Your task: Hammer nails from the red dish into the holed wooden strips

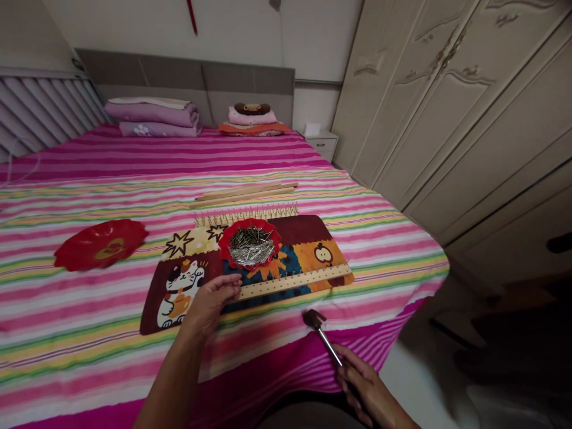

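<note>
My left hand [218, 293] is closed at the left end of a pale wooden strip [295, 281] with a row of small dark holes or nail heads along it. Whether a nail is also between those fingertips is too small to tell. My right hand [364, 381] grips a hammer [329, 345] by its handle, with the dark head raised off to the right, apart from the strip. Beyond the strip, a red scalloped bowl [222, 245] holds a heap of nails [251, 245]. Bowl and strip rest on a patterned mat [154, 307] with a cat picture.
Behind the bowl lies another wooden strip [250, 215] with many nails sticking up. Several bare wooden strips [248, 193] lie farther back. A red plate [96, 247] sits on the left of the striped bedspread [89, 322]. Folded bedding [152, 113] is stacked by the headboard.
</note>
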